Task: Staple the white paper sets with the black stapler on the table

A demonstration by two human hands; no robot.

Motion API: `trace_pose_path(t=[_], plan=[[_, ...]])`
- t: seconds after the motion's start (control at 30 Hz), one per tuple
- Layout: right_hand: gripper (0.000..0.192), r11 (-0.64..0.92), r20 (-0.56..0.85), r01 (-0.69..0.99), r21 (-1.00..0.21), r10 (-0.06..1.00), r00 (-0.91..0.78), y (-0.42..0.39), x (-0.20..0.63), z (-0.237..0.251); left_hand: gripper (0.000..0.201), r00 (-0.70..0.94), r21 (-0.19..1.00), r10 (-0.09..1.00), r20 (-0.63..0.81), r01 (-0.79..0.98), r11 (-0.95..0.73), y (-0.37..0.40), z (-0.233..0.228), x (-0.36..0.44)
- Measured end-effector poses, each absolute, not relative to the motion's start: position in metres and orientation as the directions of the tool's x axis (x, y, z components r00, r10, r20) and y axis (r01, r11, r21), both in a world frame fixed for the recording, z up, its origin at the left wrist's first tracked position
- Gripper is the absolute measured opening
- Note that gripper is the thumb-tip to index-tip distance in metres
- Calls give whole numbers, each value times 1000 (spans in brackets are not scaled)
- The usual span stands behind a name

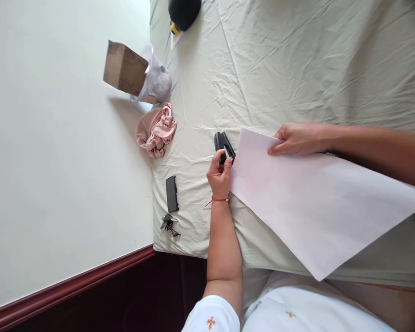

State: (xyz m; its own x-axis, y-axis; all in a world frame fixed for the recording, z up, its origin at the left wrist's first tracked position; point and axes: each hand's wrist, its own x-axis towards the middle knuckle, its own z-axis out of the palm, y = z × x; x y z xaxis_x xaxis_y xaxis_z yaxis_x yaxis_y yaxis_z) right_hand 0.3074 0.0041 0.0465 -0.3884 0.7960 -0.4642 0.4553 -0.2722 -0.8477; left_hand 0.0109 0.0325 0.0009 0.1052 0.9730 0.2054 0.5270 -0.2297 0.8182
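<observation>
A black stapler point(224, 139) lies on the pale cloth, its near end between the thumb and forefinger of my left hand point(220, 175). That hand is closed in a pinch and wears a thin red string at the wrist. My right hand point(299, 139) grips the upper edge of white paper point(307, 198), with the thumb on top and the other fingers hidden beneath. The paper slants toward the lower right, and its left edge is beside the stapler. Whether it is one sheet or several, I cannot tell.
Along the wall side of the cloth-covered surface point(200, 92) are a white basket point(155, 80) with a brown box point(124, 68), a pink cloth item point(157, 131), a black rectangular object point(172, 194) and keys point(168, 222). A black rounded object point(185, 13) and a yellow item point(174, 28) sit farther off.
</observation>
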Motion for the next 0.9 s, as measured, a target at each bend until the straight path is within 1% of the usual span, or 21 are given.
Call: trace_pose_path(t=[0.07,0.13,0.23,0.4,0.53,0.6,0.77,0.9], plan=[[29,-339,-489,404,-849,794,-362,6,309,42,54,54,844,975,218,492,-216,26,2,7],[29,-398,-517,363,-842,789,-333,6,311,41,48,38,864,970,242,446,-233,22,3,4],[30,-455,-557,349,-819,775,-298,4,312,45,46,35,867,963,266,428,-255,22,0,2],[33,-481,-599,419,-770,771,-217,3,310,56,43,85,860,954,287,415,-296,24,-5,-1],[32,-426,-605,575,-699,781,-156,5,309,60,43,93,861,953,290,409,-302,23,-6,-1],[34,-420,-601,625,-659,792,-102,7,310,60,46,89,867,955,283,403,-295,22,-5,0],[43,-458,-603,631,-626,798,-18,9,315,59,47,39,891,961,273,367,-267,23,-5,3],[43,-514,-610,557,-653,792,14,9,315,62,43,-35,870,928,371,363,-334,29,-8,1]])
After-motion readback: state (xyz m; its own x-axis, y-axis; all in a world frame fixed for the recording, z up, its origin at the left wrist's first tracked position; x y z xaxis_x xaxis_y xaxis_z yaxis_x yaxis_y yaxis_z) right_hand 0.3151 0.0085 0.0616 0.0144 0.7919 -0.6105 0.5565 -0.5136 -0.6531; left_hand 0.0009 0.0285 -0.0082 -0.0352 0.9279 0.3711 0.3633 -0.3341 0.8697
